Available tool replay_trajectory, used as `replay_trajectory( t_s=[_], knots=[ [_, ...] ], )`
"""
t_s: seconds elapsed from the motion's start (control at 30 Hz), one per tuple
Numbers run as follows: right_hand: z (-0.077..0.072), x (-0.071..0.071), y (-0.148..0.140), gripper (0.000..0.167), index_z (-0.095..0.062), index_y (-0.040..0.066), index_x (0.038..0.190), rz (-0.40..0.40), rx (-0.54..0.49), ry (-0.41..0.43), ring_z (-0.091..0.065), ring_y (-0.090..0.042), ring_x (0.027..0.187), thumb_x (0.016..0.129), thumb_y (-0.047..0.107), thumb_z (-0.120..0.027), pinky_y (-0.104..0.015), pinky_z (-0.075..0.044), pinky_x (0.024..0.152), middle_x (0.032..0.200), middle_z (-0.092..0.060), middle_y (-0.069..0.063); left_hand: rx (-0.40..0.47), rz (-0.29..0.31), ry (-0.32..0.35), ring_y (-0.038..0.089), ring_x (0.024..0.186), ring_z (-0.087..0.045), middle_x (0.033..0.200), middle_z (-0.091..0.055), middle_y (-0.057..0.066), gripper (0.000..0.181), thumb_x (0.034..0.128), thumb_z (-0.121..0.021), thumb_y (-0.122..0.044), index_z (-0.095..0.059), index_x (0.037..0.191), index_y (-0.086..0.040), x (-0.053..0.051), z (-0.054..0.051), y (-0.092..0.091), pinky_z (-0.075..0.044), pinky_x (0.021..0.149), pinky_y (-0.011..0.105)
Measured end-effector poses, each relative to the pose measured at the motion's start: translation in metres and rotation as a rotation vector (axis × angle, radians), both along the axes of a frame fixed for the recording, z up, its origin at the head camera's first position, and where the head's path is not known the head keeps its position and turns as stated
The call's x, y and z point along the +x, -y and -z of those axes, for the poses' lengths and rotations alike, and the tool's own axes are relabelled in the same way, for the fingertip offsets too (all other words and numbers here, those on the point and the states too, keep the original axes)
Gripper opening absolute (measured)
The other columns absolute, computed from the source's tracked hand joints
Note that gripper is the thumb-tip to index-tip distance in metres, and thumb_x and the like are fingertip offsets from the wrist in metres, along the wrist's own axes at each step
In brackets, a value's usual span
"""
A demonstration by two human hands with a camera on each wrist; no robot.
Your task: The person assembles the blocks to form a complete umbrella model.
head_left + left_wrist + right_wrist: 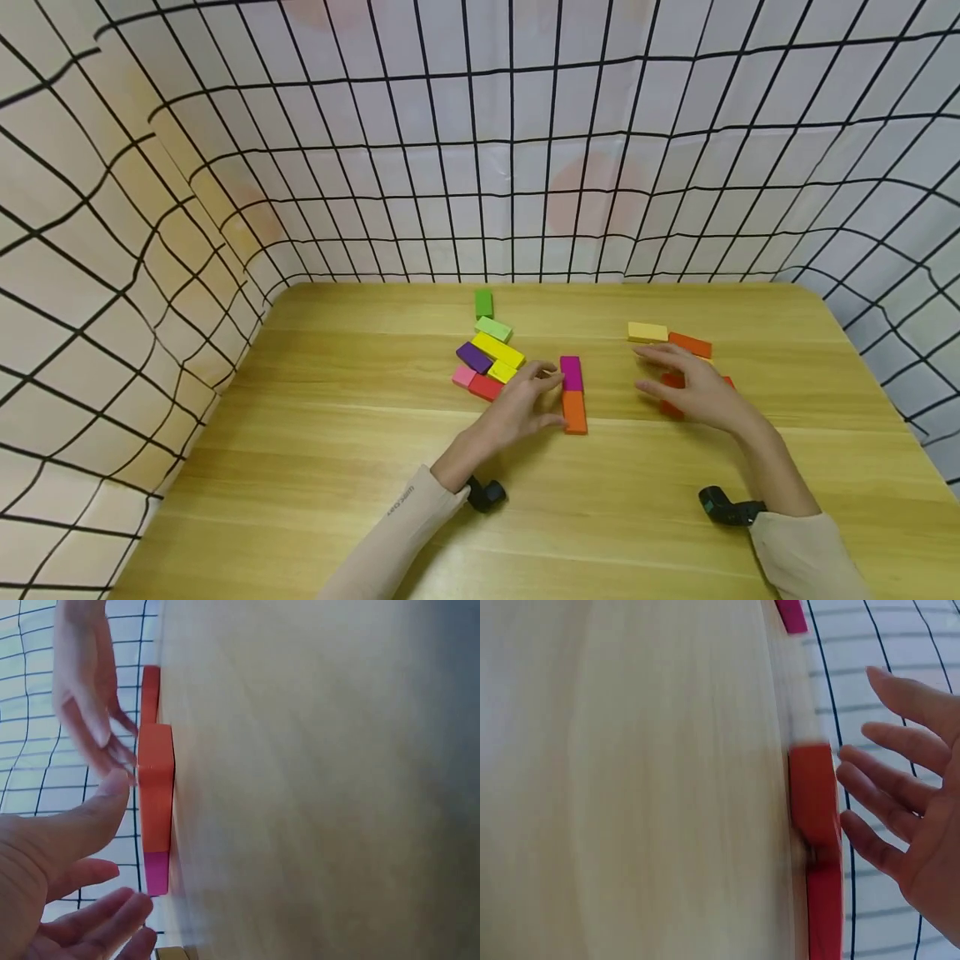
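Observation:
In the head view a magenta block (572, 373) and an orange block (574, 413) lie end to end on the wooden table. My left hand (517, 408) is at their left side, thumb by the orange block and fingers by the magenta one. The left wrist view shows its thumb and fingers spread, gripping nothing; whether a fingertip touches a block I cannot tell. Over the right-hand group of blocks hovers my right hand (693, 387), fingers extended and holding nothing. It partly hides a red block (672, 400). In the right wrist view an orange-red block (814, 787) stands near its fingertips.
Left of the pair lie a green block (483, 303), a light green block (493, 329), a purple block (474, 357), a long yellow block (498, 350) and several others. A pale yellow block (647, 332) and an orange-red block (690, 344) lie at right. Gridded cloth (510, 167) walls the table's back and sides.

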State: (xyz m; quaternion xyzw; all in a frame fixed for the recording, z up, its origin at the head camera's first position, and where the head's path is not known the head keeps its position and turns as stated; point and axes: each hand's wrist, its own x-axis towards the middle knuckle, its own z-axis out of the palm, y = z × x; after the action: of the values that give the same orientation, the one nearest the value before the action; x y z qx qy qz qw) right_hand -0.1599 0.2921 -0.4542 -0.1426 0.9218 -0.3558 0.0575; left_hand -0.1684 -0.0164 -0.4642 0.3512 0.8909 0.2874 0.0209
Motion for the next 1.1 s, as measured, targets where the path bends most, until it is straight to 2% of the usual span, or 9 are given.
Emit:
replay_trajectory(
  t_s=[0.07, 0.17, 0.33, 0.4, 0.5, 0.6, 0.7, 0.83, 1.1],
  knots=[
    [0.001, 0.004, -0.01, 0.059, -0.054, 0.007, 0.15, 0.0, 0.016, -0.008, -0.041, -0.05, 0.143, 0.099, 0.034, -0.071, -0.071, -0.038, 0.109, 0.156, -0.047, -0.024, -0.011, 0.024, 0.001, 0.031, 0.141, -0.051, 0.154, -0.05, 0.019, 0.068, 0.0874, -0.084, -0.025, -0.058, 0.143, 0.004, -0.001, 0.001, 0.001, -0.044, 0.119, 0.038],
    [0.002, 0.008, -0.023, 0.058, -0.058, 0.008, 0.146, -0.012, 0.034, -0.021, -0.043, -0.049, 0.141, 0.096, 0.032, -0.075, -0.068, -0.04, 0.107, 0.153, -0.05, -0.024, -0.03, 0.063, 0.023, 0.033, 0.151, -0.041, 0.164, -0.039, 0.02, 0.07, 0.0888, -0.082, -0.025, -0.054, 0.146, 0.004, -0.004, 0.0, 0.001, -0.037, 0.124, 0.041],
    [-0.001, 0.012, -0.037, 0.069, -0.059, 0.007, 0.145, -0.021, 0.091, 0.004, -0.041, -0.055, 0.139, 0.088, 0.036, -0.084, -0.072, -0.04, 0.105, 0.154, -0.046, -0.029, -0.081, 0.132, 0.068, 0.034, 0.157, -0.029, 0.169, -0.027, 0.019, 0.075, 0.0908, -0.079, -0.029, -0.046, 0.151, 0.002, -0.009, -0.001, 0.001, -0.027, 0.128, 0.044],
    [-0.002, 0.013, -0.04, 0.074, -0.06, 0.005, 0.143, -0.026, 0.126, 0.007, -0.046, -0.054, 0.135, 0.083, 0.039, -0.087, -0.071, -0.043, 0.103, 0.15, -0.049, -0.029, -0.103, 0.149, 0.088, 0.034, 0.159, -0.026, 0.17, -0.025, 0.016, 0.077, 0.091, -0.078, -0.031, -0.044, 0.153, 0.0, -0.01, -0.002, 0.001, -0.023, 0.13, 0.048],
    [-0.001, 0.011, -0.04, 0.076, -0.063, 0.001, 0.139, -0.041, 0.182, -0.013, -0.057, -0.044, 0.119, 0.079, 0.039, -0.09, -0.058, -0.053, 0.095, 0.139, -0.057, -0.026, -0.136, 0.168, 0.107, 0.032, 0.159, -0.024, 0.17, -0.026, 0.012, 0.078, 0.0912, -0.077, -0.034, -0.044, 0.154, -0.002, -0.011, -0.002, 0.001, -0.019, 0.131, 0.051],
    [0.0, 0.009, -0.036, 0.073, -0.067, -0.001, 0.133, -0.053, 0.216, -0.05, -0.059, -0.03, 0.101, 0.077, 0.037, -0.092, -0.037, -0.052, 0.08, 0.128, -0.063, -0.021, -0.15, 0.18, 0.131, 0.03, 0.16, -0.024, 0.17, -0.027, 0.011, 0.079, 0.0912, -0.077, -0.035, -0.043, 0.155, -0.003, -0.012, -0.001, 0.002, -0.016, 0.132, 0.051],
    [0.001, 0.008, -0.031, 0.07, -0.069, 0.0, 0.131, -0.066, 0.216, -0.081, -0.054, -0.021, 0.092, 0.076, 0.035, -0.093, -0.027, -0.043, 0.071, 0.123, -0.065, -0.017, -0.15, 0.189, 0.147, 0.029, 0.16, -0.024, 0.17, -0.027, 0.011, 0.079, 0.092, -0.077, -0.035, -0.042, 0.156, -0.002, -0.011, -0.002, 0.003, -0.014, 0.132, 0.052],
    [0.002, 0.009, -0.023, 0.068, -0.069, 0.004, 0.132, -0.082, 0.204, -0.11, -0.054, -0.019, 0.09, 0.077, 0.037, -0.092, -0.026, -0.042, 0.071, 0.121, -0.065, -0.015, -0.153, 0.183, 0.15, 0.028, 0.16, -0.024, 0.17, -0.026, 0.012, 0.077, 0.094, -0.075, -0.035, -0.042, 0.155, -0.002, -0.01, -0.003, 0.003, -0.013, 0.132, 0.052],
    [0.003, 0.009, -0.015, 0.07, -0.068, 0.007, 0.135, -0.07, 0.179, -0.09, -0.056, -0.021, 0.096, 0.078, 0.04, -0.091, -0.031, -0.046, 0.076, 0.123, -0.064, -0.013, -0.178, 0.15, 0.127, 0.025, 0.159, -0.027, 0.169, -0.029, 0.009, 0.076, 0.0943, -0.074, -0.036, -0.043, 0.156, -0.004, -0.007, -0.004, 0.001, -0.015, 0.132, 0.051]
  ],
)
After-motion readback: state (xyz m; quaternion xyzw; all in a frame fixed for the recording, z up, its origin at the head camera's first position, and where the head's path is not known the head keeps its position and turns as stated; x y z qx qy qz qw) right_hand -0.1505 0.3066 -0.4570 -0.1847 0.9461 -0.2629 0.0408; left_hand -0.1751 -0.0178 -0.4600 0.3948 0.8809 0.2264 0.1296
